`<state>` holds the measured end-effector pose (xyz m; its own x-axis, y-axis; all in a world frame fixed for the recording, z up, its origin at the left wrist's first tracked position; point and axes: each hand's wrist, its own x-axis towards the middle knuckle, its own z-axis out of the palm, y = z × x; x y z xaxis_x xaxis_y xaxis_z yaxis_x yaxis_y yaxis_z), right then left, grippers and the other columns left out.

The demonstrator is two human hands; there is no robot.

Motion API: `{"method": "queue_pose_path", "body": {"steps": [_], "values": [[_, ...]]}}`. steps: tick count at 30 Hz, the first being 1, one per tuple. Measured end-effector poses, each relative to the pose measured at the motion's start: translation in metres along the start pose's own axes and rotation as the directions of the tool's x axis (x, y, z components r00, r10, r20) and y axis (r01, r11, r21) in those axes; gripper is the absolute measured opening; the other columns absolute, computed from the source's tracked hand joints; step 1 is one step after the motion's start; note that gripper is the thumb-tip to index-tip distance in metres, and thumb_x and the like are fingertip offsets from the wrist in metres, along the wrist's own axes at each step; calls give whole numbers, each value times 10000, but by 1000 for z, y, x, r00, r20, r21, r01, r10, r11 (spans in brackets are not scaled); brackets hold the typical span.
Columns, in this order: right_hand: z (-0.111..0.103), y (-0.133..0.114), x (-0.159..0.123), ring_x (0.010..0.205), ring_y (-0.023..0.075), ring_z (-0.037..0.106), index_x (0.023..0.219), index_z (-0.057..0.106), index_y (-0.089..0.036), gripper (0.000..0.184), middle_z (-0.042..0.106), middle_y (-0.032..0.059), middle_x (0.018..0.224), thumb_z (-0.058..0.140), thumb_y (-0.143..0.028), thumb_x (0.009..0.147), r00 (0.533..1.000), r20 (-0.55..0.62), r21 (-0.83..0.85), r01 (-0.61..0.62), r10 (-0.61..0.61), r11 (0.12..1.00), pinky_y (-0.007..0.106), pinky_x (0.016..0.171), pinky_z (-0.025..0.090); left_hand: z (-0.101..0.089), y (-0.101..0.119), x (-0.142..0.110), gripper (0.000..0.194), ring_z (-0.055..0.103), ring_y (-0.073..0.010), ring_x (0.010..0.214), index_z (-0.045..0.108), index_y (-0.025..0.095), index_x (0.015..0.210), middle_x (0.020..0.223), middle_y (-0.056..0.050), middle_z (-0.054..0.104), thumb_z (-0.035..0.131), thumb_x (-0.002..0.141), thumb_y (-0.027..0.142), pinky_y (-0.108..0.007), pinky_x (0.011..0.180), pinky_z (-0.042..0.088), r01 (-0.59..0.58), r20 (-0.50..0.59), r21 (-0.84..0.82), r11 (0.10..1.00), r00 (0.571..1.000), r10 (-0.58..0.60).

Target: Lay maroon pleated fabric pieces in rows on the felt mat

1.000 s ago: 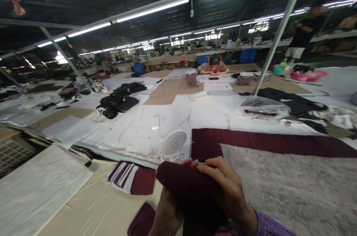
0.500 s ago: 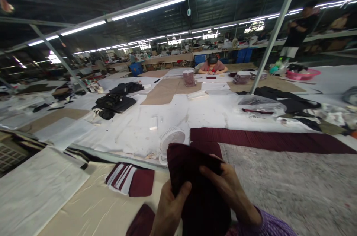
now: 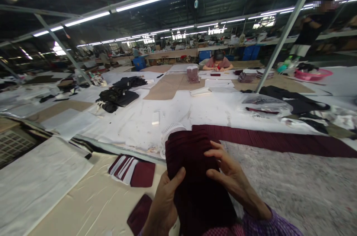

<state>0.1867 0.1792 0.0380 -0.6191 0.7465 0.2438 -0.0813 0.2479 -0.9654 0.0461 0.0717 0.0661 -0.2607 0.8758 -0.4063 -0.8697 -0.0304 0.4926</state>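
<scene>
A stack of dark maroon fabric pieces (image 3: 195,184) is held up in front of me, its layered upper edge fanned slightly. My left hand (image 3: 166,198) grips the stack's left edge, thumb across the front and fingers hidden behind. At the right edge, my right hand (image 3: 228,172) holds the stack with curved fingertips and thumb on its near face; part of this hand is behind the cloth. Below left, a small maroon piece (image 3: 139,213) lies beside my left wrist. Fanned maroon and white pieces (image 3: 142,174) rest on the cream cloth (image 3: 92,191).
A white fan (image 3: 171,128) stands just behind the stack. One long row of maroon pieces (image 3: 264,139) lies along the grey patterned surface (image 3: 292,180). Black garments (image 3: 117,96) and a pink basin (image 3: 314,74) sit farther off. Across the table a co-worker (image 3: 218,63) sits.
The upper layers, folded over toward me before, now lie back flat against the stack. My right hand's fingers have shifted from the top corner to the right edge. The view has turned slightly.
</scene>
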Motion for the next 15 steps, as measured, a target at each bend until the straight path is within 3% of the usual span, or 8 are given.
{"method": "queue_pose_path", "body": {"steps": [4,8,15], "values": [[1,-4,1,1208,266,430,964,635,-278,274,378,54,1332,715,-385,725,996,19,69,-91,90,993,364,924,443,0,-1,-2,339,627,-284,1008,636,128,1079,974,-123,714,673,742,143,-426,924,491,12,27,28,1000,1000,-13],[3,-14,1,1071,224,540,902,639,-268,232,467,35,1249,725,-369,712,983,69,182,-178,168,967,307,832,492,-4,1,-1,317,612,-270,1041,618,138,1108,1002,-116,707,622,791,141,-410,924,490,3,87,28,1000,996,-5],[5,-21,-3,1110,262,511,897,667,-216,233,460,67,1310,661,-405,761,962,86,130,-269,259,954,355,873,463,3,3,3,522,630,-259,1005,460,163,1293,986,-105,711,621,796,144,-401,894,506,-65,53,51,997,997,62]]}}
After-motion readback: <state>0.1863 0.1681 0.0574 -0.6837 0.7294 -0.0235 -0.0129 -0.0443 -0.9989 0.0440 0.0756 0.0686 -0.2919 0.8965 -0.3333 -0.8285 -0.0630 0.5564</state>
